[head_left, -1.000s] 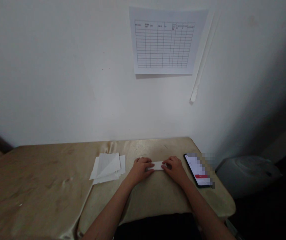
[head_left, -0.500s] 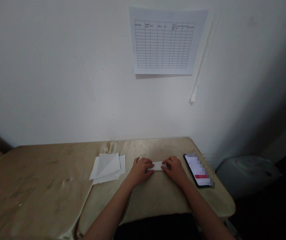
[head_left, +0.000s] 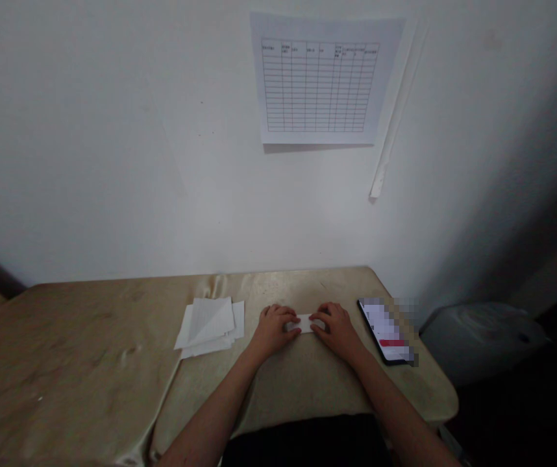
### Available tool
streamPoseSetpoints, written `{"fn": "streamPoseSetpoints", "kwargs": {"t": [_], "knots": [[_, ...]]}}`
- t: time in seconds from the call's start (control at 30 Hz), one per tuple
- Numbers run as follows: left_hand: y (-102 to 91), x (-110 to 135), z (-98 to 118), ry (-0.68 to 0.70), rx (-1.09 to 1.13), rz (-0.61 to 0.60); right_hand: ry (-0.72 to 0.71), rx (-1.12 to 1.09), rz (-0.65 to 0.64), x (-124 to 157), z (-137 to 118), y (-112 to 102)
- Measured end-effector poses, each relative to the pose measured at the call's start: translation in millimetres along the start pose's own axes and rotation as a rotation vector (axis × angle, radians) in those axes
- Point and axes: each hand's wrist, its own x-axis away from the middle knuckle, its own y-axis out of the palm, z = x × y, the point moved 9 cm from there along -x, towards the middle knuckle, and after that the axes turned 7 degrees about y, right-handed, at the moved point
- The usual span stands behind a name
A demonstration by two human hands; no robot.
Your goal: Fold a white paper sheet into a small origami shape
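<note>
A small white folded paper strip [head_left: 305,323] lies on the tan cloth-covered table [head_left: 88,363] in front of me. My left hand [head_left: 274,328] rests on the strip's left end with fingers curled down onto it. My right hand [head_left: 334,328] presses on the strip's right end, fingers bent and pinching at the paper. Only a short bit of the strip shows between the two hands. A loose pile of white paper sheets [head_left: 210,326] lies to the left of my left hand.
A phone [head_left: 385,329] with a lit screen lies on the table at the right, near its edge. A printed grid sheet [head_left: 320,81] hangs on the white wall. A grey round bin [head_left: 483,337] stands beyond the table's right side.
My right hand has slid left along the strip, closer to my left hand, so less paper shows between them. The left hand has barely moved.
</note>
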Motion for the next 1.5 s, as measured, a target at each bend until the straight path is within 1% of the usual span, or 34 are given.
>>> {"fn": "streamPoseSetpoints", "kwargs": {"t": [0.33, 0.63, 0.97, 1.2, 1.5], "knots": [[0.4, -0.5, -4.4, 0.002, 0.021, 0.02, 0.003, -0.015, 0.005, 0.2, -0.2, -1.2], [-3.5, -1.1, -1.9, -0.009, 0.039, 0.025, 0.002, -0.01, -0.002, -0.1, 0.7, -0.7], [-3.6, -0.5, -2.1, -0.017, 0.031, 0.019, 0.007, -0.012, -0.003, -0.6, 0.3, -0.7], [-1.3, -1.0, 5.3, -0.021, -0.044, 0.045, 0.022, -0.019, -0.012, -0.9, -0.4, -0.6], [0.6, -1.9, 10.5, -0.075, -0.1, 0.06, 0.082, -0.03, -0.008, -2.9, 1.9, 1.5]]}}
